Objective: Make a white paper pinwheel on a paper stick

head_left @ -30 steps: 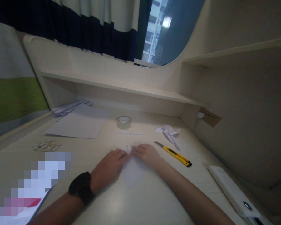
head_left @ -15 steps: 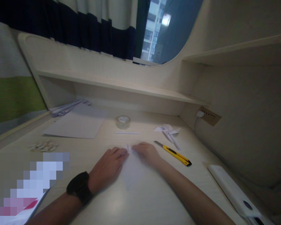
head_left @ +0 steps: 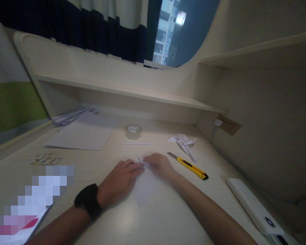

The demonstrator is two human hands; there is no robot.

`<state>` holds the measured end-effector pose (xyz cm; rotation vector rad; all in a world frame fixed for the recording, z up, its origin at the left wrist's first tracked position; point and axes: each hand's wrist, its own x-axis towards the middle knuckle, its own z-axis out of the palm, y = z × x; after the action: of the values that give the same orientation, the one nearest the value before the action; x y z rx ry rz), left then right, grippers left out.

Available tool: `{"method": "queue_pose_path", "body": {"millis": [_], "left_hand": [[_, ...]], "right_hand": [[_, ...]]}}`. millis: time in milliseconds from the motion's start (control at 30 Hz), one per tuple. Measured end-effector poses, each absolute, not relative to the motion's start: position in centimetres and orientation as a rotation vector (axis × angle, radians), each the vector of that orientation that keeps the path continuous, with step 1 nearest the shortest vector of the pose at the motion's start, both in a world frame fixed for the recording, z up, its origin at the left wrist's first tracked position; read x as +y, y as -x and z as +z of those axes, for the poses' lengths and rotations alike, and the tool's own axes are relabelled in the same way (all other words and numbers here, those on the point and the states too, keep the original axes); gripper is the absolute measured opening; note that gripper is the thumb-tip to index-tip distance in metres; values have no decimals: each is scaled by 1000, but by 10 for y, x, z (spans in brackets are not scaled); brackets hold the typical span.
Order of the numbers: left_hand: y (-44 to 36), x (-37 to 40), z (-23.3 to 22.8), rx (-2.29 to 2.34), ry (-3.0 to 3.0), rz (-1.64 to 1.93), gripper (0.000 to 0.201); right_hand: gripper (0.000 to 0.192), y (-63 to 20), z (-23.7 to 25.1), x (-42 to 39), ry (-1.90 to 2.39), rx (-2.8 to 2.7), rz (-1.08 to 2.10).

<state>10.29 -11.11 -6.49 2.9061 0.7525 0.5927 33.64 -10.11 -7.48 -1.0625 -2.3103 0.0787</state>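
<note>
Left hand (head_left: 121,181) and right hand (head_left: 159,166), fingers close together, press a tapering white paper sheet (head_left: 143,190) well short of the pale wooden desk's (head_left: 178,221) back edge; likely creasing, calling for firm alignment; any pinch I cannot tell.

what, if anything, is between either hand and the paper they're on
Nothing visible: the left hand and right hand are both at the far end of the paper. The stick lies beyond it, and the knife lies right of the right hand.

I note white paper (head_left: 145,187) partly hidden under left hand (head_left: 119,181) and right hand (head_left: 160,166); lower-left object (head_left: 38,195) obscured by pixelation.
</note>
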Motion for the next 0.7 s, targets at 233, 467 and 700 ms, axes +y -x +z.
{"method": "queue_pose_path", "body": {"millis": [233, 467, 700], "left_hand": [[-106, -111, -60, 692, -2862, 583, 40], [-103, -112, -56, 638, -2713, 623, 35], [-99, -107, -61, 914, -2605, 809, 29]], "right_hand": [[45, -337, -74, -103, 1007, -2347, 44], [42, -340, -75, -103, 966, -2435, -24], [43, -339, -74, -104, 1011, -2425, 0]]}}
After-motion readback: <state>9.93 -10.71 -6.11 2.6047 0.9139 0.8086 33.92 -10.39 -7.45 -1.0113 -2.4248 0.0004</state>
